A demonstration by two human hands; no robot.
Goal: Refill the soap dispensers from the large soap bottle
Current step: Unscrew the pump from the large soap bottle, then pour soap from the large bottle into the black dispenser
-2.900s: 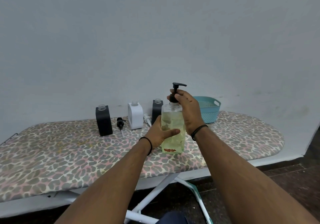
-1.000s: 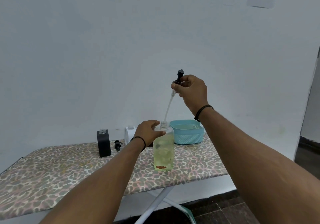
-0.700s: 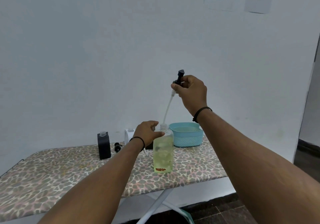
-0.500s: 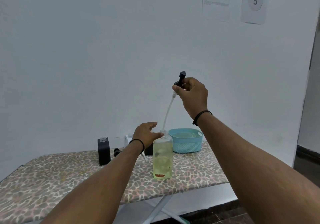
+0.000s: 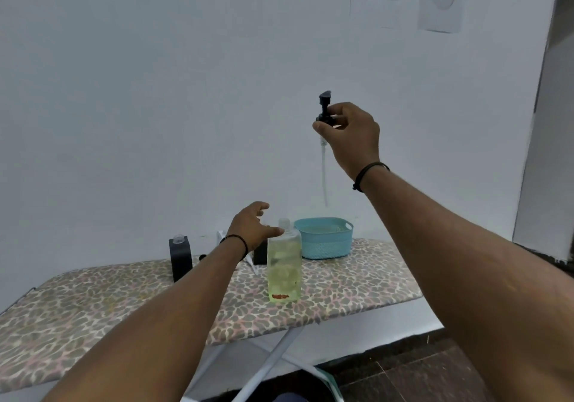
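R hand (image 5: 351, 136) is pinching the black pump head (image 5: 325, 110) up high — its dip tube (image 5: 324, 178) is hanging clear above the teal basket (image 5: 324, 238). L hand (image 5: 253, 226) is hovering w/ fingers spread loose, thumb just at the neck of the uncapped large soap bottle (image 5: 284, 266) — the bottle is standing upright on the leopard-print ironing board (image 5: 93, 302). A black dispenser (image 5: 180, 258) is standing open-topped near the wall, left of the L arm.
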